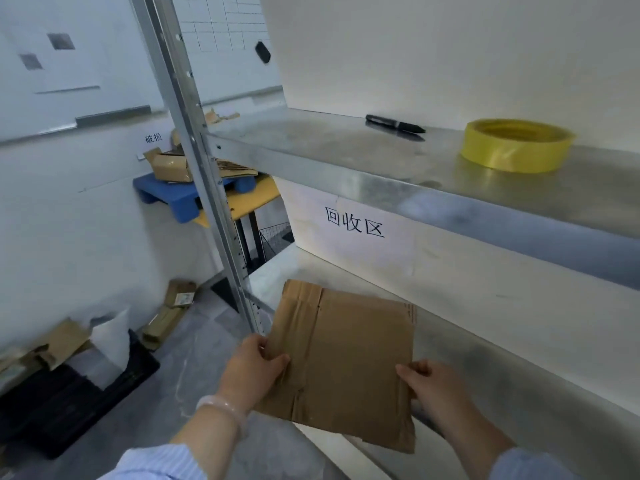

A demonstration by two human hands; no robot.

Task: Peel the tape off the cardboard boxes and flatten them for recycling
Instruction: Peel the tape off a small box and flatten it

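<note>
flattened cardboard box (341, 365) held over the lower shelf (519, 368)
left hand (252, 368) and right hand (429, 386) pinch opposite edges; likely light, stiff, bends at creases, so edge grips suit it.

In front of me stands a metal shelving unit with a perforated upright post (194, 140). On its upper shelf (346, 157) a black marker pen (394, 124) lies near the back wall, well apart from a yellow roll of tape (516, 145) to its right. Below that shelf, a white paper sign (355, 221) with three black characters is fixed to the back panel. Left of the post, a blue plastic pallet (173, 195) rests on a yellow table (249, 199). On the floor at lower left sits a black crate (69, 403).
</note>
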